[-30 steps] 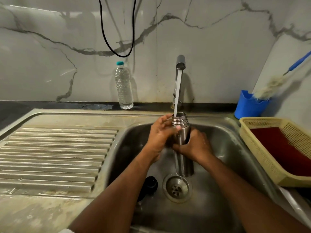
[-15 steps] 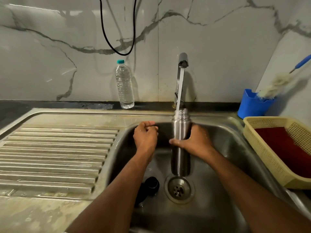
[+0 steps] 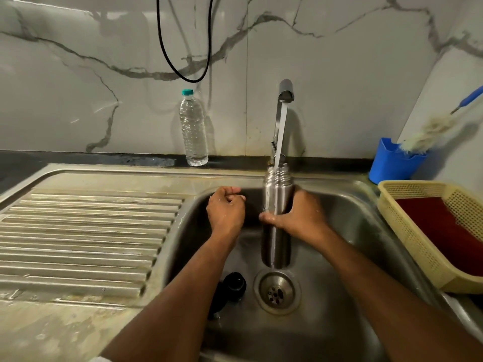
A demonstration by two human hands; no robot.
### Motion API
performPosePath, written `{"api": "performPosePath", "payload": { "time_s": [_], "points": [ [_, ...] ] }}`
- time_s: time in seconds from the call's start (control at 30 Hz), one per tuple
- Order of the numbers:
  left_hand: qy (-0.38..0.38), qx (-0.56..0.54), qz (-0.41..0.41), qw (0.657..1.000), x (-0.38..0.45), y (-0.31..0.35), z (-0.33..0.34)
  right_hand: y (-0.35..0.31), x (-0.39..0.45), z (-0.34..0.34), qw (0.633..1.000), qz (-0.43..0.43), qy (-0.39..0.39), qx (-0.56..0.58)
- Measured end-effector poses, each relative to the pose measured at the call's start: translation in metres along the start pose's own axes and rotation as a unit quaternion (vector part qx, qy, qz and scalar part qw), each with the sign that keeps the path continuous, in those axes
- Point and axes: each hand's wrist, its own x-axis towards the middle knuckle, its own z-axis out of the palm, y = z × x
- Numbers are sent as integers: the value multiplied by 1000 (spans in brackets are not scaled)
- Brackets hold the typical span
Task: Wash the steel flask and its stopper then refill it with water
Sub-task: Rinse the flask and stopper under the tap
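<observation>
One dull, water-stained steel sink (image 3: 366, 212) with a ribbed drainboard holds one brushed-steel cylindrical flask (image 3: 277, 199), upright under the tap's stream. The right hand (image 3: 300, 218) wraps its middle; the left hand (image 3: 226, 209) is fisted just beside it, empty. One black stopper (image 3: 235, 284) lies near the drain.

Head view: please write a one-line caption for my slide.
Right hand holds the steel flask upright under the running tap; stopper lies in the sink.
</observation>
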Motion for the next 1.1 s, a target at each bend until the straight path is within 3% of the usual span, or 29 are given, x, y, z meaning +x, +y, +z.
{"api": "performPosePath", "payload": {
  "time_s": [0.23,0.33,0.47,0.63,0.7,0.8,0.93,1.1],
  "points": [
    [1,12,6,1000,1,-1,1,-5,-2,-5,995,44,-31,85],
    [4,12,10,1000,2,-1,1,-7,-2,-4,999,22,0,44],
    [3,13,5,1000,4,-2,1,-7,-2,-10,996,53,30,63],
    [25,30,4,999,4,-1,2,-11,-9,-17,997,59,-52,5],
    [22,36,-1,999,4,0,2,-13,-12,-21,990,71,-100,-71],
    [30,51,-3,998,3,3,3,-22,-15,-28,929,85,-205,-295],
    [38,59,0,998,-1,4,3,-41,-17,-35,847,167,-360,-352],
    [32,78,9,996,-6,7,2,-68,-10,-38,778,158,-379,-475]
  ]
}}
